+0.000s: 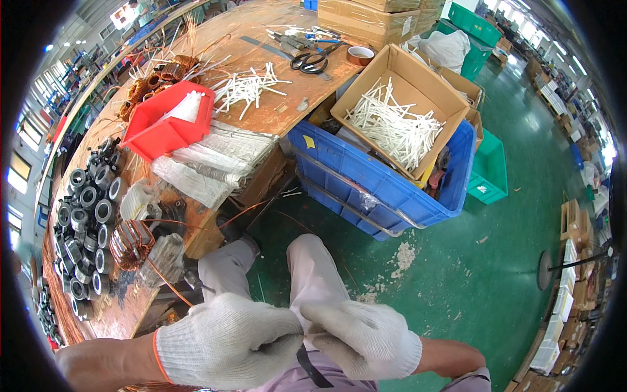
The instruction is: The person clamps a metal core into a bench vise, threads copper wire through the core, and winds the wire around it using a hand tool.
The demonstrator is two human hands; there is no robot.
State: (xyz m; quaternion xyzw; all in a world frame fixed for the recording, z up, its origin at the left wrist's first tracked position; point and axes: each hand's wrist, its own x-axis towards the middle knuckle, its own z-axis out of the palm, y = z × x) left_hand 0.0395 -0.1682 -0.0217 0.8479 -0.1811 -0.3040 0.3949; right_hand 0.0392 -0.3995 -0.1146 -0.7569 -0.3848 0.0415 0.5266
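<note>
Both my hands wear white knitted gloves and meet low in front of my lap. My left hand (pixel 228 341) is closed, its fingers curled toward the right one. My right hand (pixel 367 336) is closed too, thumb and fingers pressed together against the left fingertips. Whatever lies between the fingers is hidden. Below them a black strip (pixel 312 370) hangs over my clothing. From a copper-wound coil (pixel 132 244) at the table's near edge, a copper wire (pixel 168 282) runs down and disappears behind my left glove.
Dark ring cores (pixel 85 225) crowd the wooden table's left side. A red bin (pixel 171 124), white sleeve pieces (pixel 248 88), scissors (pixel 310 62) and copper coils (pixel 157 78) lie farther back. A cardboard box (pixel 398 124) of white tubes tops a blue crate (pixel 375 186) at right.
</note>
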